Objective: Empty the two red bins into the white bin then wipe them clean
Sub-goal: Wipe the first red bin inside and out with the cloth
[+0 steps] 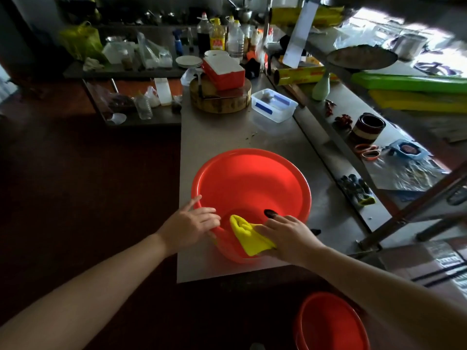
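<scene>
Our forearms reach in from the bottom edge, and beside the right one a second red bin [328, 323] sits low on the dark floor, below the table's front edge. We see only part of its round rim and shadowed inside.

On the steel table [222, 137], near its front left corner, stands the red bin [252, 183] we are working on. It is a round, bright orange-red plastic basin with a wide rolled rim and smooth walls sloping to a smaller base. Its far wall is brightly lit and its bottom is in shade.

Our left hand [189, 224] rests on the near left rim, fingers nearly straight and laid across it into the basin. Our right hand [290, 234] lies flat on a yellow cloth [249, 236], pressing it against the near inner wall. Its fingers stretch forward, and the bunched cloth spills out leftward from under them.

Farther back on the table are a clear plastic box [274, 104] and a round wooden chopping block [221, 99].
</scene>
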